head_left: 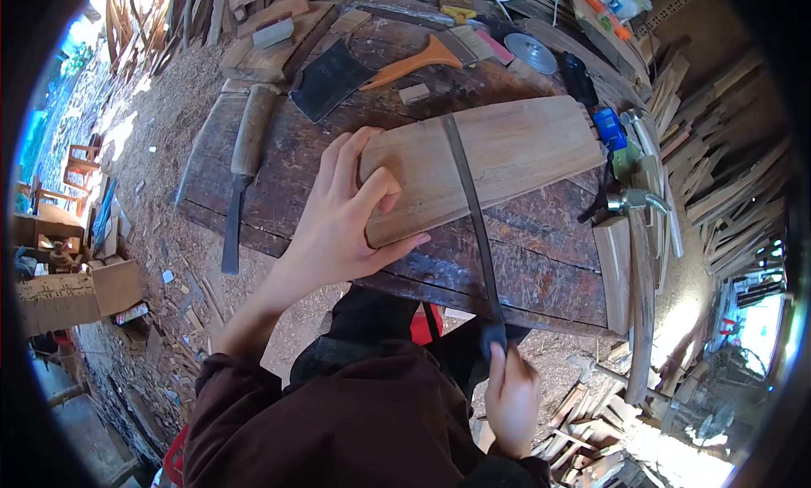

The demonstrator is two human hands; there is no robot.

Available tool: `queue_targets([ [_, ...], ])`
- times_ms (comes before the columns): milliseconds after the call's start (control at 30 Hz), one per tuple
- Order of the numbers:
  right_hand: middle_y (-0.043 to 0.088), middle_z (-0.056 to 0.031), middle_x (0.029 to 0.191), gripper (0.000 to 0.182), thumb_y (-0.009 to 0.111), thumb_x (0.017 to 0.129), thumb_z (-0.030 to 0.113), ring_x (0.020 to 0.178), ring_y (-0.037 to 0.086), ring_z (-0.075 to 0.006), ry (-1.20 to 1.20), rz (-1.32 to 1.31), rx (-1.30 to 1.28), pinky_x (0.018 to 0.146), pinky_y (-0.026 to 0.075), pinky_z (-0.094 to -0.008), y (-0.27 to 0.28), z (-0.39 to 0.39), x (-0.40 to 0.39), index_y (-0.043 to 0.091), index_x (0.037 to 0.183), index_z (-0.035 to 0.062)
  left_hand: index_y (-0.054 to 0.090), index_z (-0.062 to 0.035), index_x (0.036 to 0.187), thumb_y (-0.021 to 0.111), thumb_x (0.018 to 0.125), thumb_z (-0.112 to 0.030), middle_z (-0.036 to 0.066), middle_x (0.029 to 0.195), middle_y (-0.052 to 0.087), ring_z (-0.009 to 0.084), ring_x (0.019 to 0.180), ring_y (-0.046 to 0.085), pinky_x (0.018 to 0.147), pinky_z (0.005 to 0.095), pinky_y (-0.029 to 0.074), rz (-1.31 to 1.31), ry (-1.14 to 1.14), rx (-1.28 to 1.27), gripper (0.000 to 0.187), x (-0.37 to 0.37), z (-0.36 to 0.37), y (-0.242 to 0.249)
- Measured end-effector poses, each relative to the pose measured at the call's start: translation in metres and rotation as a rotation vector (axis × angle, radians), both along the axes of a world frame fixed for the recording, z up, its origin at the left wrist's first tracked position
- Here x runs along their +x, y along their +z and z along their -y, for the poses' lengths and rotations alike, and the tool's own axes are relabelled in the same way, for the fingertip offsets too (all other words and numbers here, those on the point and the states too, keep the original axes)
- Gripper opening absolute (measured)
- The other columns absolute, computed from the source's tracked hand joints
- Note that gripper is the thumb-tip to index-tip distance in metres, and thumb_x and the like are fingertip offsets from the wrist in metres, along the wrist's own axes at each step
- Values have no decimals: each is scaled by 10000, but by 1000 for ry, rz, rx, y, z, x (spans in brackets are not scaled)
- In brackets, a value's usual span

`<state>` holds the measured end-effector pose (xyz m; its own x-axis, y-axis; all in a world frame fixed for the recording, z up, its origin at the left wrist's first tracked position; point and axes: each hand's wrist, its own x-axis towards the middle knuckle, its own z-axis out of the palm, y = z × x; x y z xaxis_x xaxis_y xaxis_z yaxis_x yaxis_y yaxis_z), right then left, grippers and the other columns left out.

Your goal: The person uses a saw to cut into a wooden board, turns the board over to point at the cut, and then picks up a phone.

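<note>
- Wooden and pale brown, the board (515, 141) lies slantwise on the dark, scratched worktop (549, 264), in front of the person.
- The left hand (334, 218) is clamped on the board's left end, with bent fingers over the upper face and the thumb near the close edge.
- The right hand (514, 395), well apart from the left, is closed round the dark handle of a long, narrow metal tool, which looks like a file (473, 205).
- The file crosses the board from its far edge to its near edge and runs on past the worktop's front edge. Whether it bears on the face or only on an edge is hard to tell.
- As for how far the work has come, the board already has its long, flat shape, with fairly straight long sides, and it is in one piece. Its upper face looks fairly even, with grain and darker patches showing.
- How smooth its edges are cannot be judged, and the underside is hidden, so how much is left undone there is unclear.
- A wooden-handled chisel (251, 137), a hammer (638, 201), an orange-handled brush (414, 64) and a metal disc (530, 54) lie around the board, out of the person's hands.
</note>
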<state>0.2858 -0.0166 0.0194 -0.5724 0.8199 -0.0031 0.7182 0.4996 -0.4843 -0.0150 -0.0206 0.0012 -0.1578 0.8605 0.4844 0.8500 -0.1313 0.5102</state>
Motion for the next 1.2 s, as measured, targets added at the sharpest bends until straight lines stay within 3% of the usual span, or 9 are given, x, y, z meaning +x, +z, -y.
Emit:
queue_targets([
  [133,498,-190,544,165,608,957,112,482,523,-388,-14,36,26,460,390,-472,11,11,3,581,897,-39,446,-87,870,873,713,-249,278,1450,355,509,1343,337,1077,568,320,19,-15,-15,483,1,-1,1],
  [400,546,-193,512,185,546,1005,169,485,595,-403,29,120,160,490,484,-492,24,-47,-71,575,893,25,442,-79,862,868,718,-255,300,1430,358,518,1331,346,1069,566,337,17,-21,6,483,-2,0,2],
  [433,593,-272,686,242,523,1020,178,655,573,-503,-46,93,27,554,407,-558,27,-44,-71,594,899,-19,442,-79,862,868,718,-255,300,1430,358,518,1331,346,1069,566,337,16,-22,3,483,-1,1,2],
  [567,593,-266,691,245,529,1015,174,652,576,-492,-87,123,-43,562,415,-545,22,-12,-27,596,890,-25,444,-79,863,870,717,-266,304,1425,362,521,1323,356,1064,557,345,15,-8,-5,488,0,1,3],
  [633,524,-189,564,164,595,967,121,511,562,-381,-11,114,59,471,416,-472,21,0,-10,599,890,-24,444,-80,864,871,717,-269,305,1424,363,522,1322,357,1064,554,346,31,-18,-6,489,-1,0,3],
  [733,593,-258,710,246,540,1006,154,649,578,-461,-117,167,-17,581,416,-525,24,2,-16,604,869,-40,447,-81,867,873,716,-273,302,1428,361,523,1326,353,1063,556,349,7,-24,-4,491,1,-1,2],
  [867,562,-273,652,248,525,1018,169,657,582,-480,-97,90,-34,570,405,-542,30,-38,-67,615,882,-18,471,-67,897,845,748,-293,317,1382,363,540,1275,382,1018,578,389,-36,-16,16,461,0,0,3],
  [967,551,-223,529,233,531,1016,188,526,600,-440,39,98,104,481,453,-529,32,-49,-70,597,881,11,461,-71,881,857,734,-285,307,1406,362,534,1300,367,1040,571,369,-20,-3,14,474,1,1,1],
  [1200,520,-197,551,173,584,976,131,495,547,-399,24,109,50,476,411,-486,25,-6,-8,598,904,-25,448,-75,855,870,719,-283,298,1423,368,520,1327,354,1058,558,352,9,-9,13,489,1,0,1],
])
